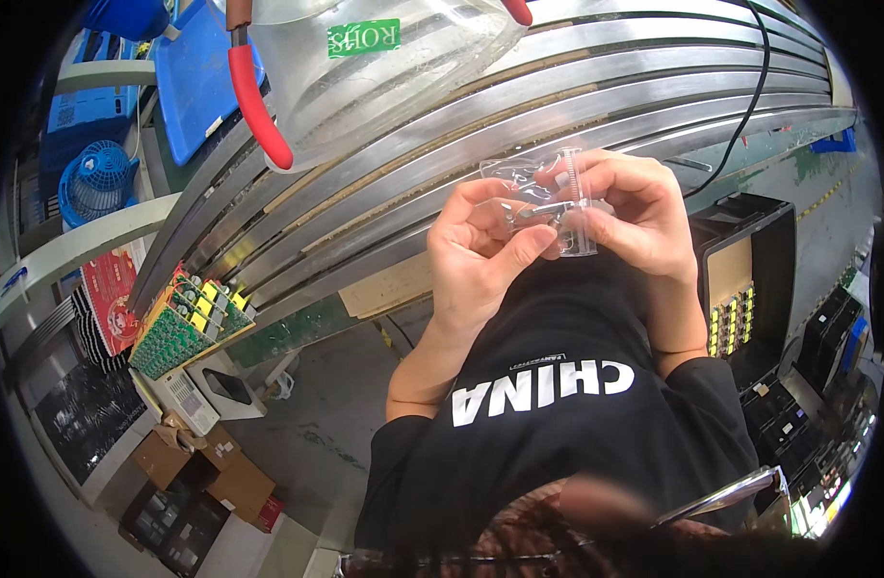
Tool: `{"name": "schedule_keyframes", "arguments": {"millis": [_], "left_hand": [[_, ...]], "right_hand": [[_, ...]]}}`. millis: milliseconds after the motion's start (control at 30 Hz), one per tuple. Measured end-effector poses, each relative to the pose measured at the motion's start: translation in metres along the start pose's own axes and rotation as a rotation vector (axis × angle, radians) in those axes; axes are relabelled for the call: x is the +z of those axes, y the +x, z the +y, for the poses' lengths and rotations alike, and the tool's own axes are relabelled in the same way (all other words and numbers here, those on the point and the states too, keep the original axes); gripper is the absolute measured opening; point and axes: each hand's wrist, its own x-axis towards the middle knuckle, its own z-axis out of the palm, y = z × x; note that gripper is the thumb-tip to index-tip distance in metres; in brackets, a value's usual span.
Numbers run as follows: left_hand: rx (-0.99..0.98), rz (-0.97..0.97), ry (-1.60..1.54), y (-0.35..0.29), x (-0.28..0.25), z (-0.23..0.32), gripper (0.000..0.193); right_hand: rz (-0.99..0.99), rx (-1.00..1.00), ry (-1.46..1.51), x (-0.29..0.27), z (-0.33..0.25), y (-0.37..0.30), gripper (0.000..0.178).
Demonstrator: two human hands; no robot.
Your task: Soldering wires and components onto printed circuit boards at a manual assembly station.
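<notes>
A small clear plastic bag (509,171) is held raised between both hands, in front of the black shirt (548,347) and near the close edge of the slatted metal table (644,82). By the left hand (471,255) the bag is pinched between thumb and fingers; by the right hand (649,212) it is pinched at its ridged strip (573,178), so that each grip is judged to be closed on thin film. A slim, shiny piece (550,208) is seen between the fingertips; whether it is inside the bag or in front of it cannot be told. The main risk is judged to be loss of this piece: should either grip be loosened, or the film slip because it is smooth, the piece could be dropped to the floor or into a gap between the rails. Splitting or creasing of the film is considered possible if the hands are pulled apart unevenly. Misplacement is also considered possible, since clear film is hard to see against bright metal. The red-handled tool (254,106) and large clear bag (365,106) are well apart from the hands; no interference from them is expected.
</notes>
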Motion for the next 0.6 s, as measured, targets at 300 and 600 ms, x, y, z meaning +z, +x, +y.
{"name": "schedule_keyframes", "arguments": {"millis": [300, 600], "left_hand": [[0.065, 0.033, -0.048, -0.005, 0.008, -0.004, 0.049], [0.113, 0.078, -0.051, -0.007, 0.01, -0.011, 0.051]], "right_hand": [[0.02, -0.024, 0.065, 0.004, 0.002, 0.002, 0.021], [-0.071, -0.158, -0.069, -0.008, 0.008, 0.004, 0.022]]}}
